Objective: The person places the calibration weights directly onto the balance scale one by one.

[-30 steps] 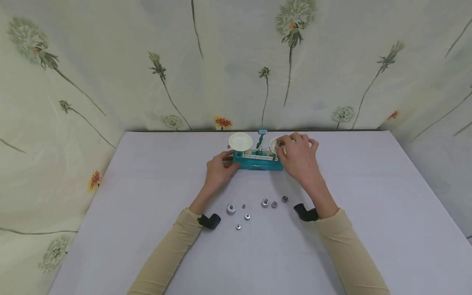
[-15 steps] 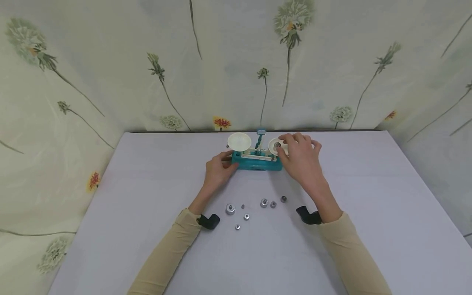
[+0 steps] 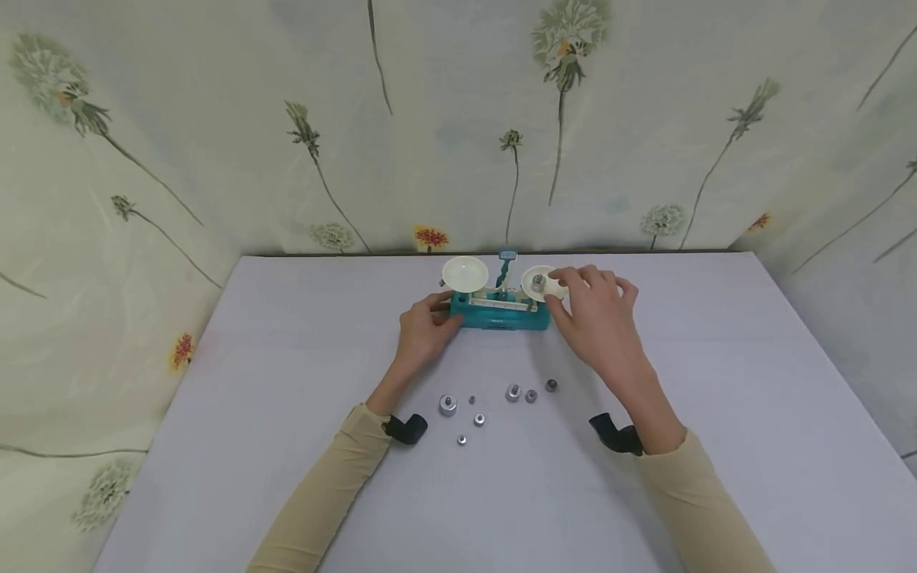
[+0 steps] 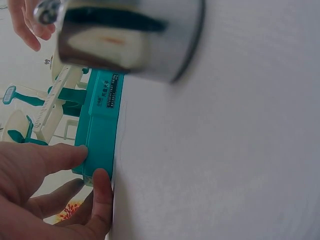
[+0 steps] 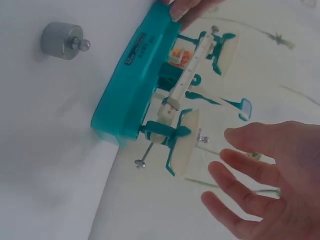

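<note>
A teal balance scale (image 3: 501, 312) with two white pans stands at the table's far middle. My left hand (image 3: 438, 312) grips the left end of its base (image 4: 102, 120), thumb on the front face and fingers on the end. A small metal weight (image 3: 539, 280) sits on the right pan (image 3: 532, 288); the left pan (image 3: 466, 274) holds nothing. My right hand (image 3: 573, 290) hovers just right of that pan with its fingers (image 5: 240, 167) spread and holding nothing, apart from the pan (image 5: 182, 142).
Several metal weights lie loose on the grey table (image 3: 286, 382) in front of the scale, the largest (image 3: 447, 404) at the left and a dark one (image 3: 551, 385) at the right. Flowered walls close in the back and both sides.
My right hand let go of the weight on the right pan and drew back to the right. The left hand kept its grip on the base.
</note>
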`<state>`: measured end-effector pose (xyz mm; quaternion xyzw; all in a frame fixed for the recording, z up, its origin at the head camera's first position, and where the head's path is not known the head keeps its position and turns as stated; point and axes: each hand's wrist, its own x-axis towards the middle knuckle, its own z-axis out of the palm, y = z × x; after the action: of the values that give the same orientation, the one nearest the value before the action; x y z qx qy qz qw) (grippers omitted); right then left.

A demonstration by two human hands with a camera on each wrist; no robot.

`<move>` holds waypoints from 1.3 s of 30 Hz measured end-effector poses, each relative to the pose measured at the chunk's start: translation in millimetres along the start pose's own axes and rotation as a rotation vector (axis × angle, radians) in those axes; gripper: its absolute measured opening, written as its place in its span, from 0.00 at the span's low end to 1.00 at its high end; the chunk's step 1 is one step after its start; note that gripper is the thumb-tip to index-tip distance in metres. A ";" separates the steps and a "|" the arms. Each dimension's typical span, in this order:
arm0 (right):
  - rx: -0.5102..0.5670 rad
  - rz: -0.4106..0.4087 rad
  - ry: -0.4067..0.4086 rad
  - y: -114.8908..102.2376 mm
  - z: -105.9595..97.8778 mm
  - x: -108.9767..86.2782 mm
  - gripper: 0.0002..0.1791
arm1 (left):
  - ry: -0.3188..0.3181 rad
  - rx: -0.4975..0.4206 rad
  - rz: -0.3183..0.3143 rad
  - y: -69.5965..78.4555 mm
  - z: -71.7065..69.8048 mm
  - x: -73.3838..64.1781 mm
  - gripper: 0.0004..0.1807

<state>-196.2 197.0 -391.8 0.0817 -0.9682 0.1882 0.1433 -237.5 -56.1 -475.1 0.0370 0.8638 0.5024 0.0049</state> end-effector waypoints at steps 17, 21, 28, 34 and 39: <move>-0.097 -0.072 -0.020 0.6 -17.8 -41.2 0.15 | 0.003 -0.006 -0.001 1.0 -2.8 -1.7 0.27; -0.117 -0.093 -0.033 3.8 -15.6 -49.9 0.14 | 0.004 -0.008 -0.008 1.0 -2.5 -2.6 0.28; -0.133 -0.104 -0.068 6.6 -13.8 -59.2 0.15 | -0.002 -0.007 -0.003 1.5 -2.1 -1.5 0.28; -0.142 -0.091 -0.115 7.1 -14.7 -64.9 0.17 | -0.004 -0.003 -0.006 1.9 -2.5 -0.8 0.28; -0.156 -0.079 -0.171 7.4 -15.6 -69.1 0.18 | -0.006 -0.007 -0.005 0.6 -1.7 -1.3 0.27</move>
<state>-128.6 217.1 -401.7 0.1242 -0.9846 0.0990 0.0736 -236.3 -57.4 -473.8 0.0363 0.8622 0.5052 0.0088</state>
